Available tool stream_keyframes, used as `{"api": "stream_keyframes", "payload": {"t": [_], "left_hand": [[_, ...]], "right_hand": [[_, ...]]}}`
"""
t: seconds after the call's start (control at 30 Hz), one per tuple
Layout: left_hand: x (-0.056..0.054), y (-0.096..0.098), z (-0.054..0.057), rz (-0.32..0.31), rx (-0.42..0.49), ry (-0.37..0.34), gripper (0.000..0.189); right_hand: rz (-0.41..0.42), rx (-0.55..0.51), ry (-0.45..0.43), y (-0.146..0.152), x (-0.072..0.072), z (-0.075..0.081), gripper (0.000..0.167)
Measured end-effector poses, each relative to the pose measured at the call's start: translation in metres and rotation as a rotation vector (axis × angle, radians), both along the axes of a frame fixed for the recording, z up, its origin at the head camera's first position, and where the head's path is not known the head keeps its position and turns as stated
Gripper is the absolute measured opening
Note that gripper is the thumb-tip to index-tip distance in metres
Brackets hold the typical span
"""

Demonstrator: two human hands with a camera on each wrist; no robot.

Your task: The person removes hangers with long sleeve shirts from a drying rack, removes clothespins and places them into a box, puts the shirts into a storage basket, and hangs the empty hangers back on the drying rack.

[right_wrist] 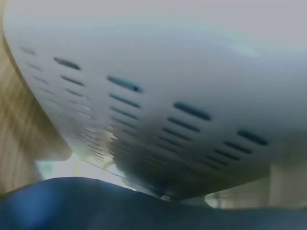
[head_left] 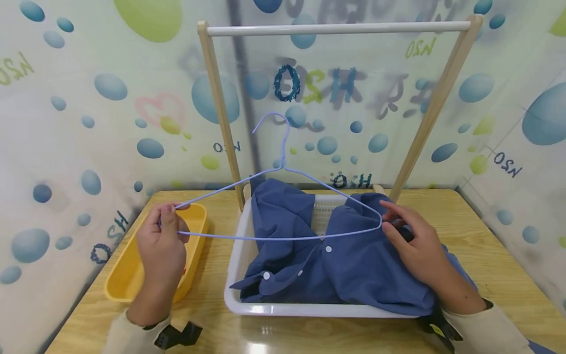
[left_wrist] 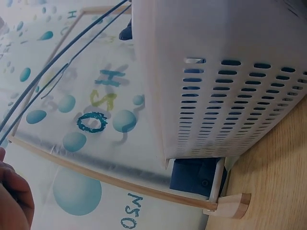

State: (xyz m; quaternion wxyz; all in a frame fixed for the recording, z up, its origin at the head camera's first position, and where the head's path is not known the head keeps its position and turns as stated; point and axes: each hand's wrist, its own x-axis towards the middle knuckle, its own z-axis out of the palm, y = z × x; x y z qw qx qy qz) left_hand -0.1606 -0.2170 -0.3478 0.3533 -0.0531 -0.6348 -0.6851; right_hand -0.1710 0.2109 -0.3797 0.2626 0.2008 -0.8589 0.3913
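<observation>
Count one left hand (head_left: pixel 162 236) at eight o'clock, one right hand (head_left: pixel 417 241) at four, one hanger (head_left: pixel 283 168), one basket (head_left: pixel 309 309) at five and one tub (head_left: pixel 121 275) at eight. One rack (head_left: pixel 435 110) toward twelve has two posts (head_left: pixel 218 101) and one bar (head_left: pixel 338 28); three white buttons (head_left: pixel 328 249) show (the garments (head_left: pixel 367 260) I cannot count).

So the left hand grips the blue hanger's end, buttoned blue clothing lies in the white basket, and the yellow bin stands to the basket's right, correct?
No: the yellow bin stands to the left of the white basket, as the head view shows. The left hand grips one end of the blue hanger; buttoned blue clothing lies in the basket.
</observation>
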Motion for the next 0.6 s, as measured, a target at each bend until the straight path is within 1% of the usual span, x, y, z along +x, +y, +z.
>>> {"api": "stream_keyframes", "payload": {"t": [0.17,0.4,0.43,0.5,0.6], "left_hand": [[0.002,0.005,-0.002,-0.026,-0.028,0.020,0.024],[0.004,0.013,-0.006,-0.022,-0.104,-0.026,0.023],[0.004,0.014,-0.006,-0.031,-0.102,-0.027,0.023],[0.005,0.017,-0.008,-0.032,-0.127,-0.054,0.023],[0.006,0.021,-0.010,-0.047,-0.202,-0.109,0.024]], "right_hand": [[0.002,0.015,-0.018,-0.002,0.002,0.004,0.041],[0.023,0.051,-0.090,-0.005,0.008,0.012,0.022],[0.025,0.052,-0.105,-0.006,0.009,0.014,0.019],[0.020,0.054,-0.140,-0.007,0.011,0.016,0.013],[0.010,0.064,-0.169,-0.006,0.015,0.019,0.007]]}}
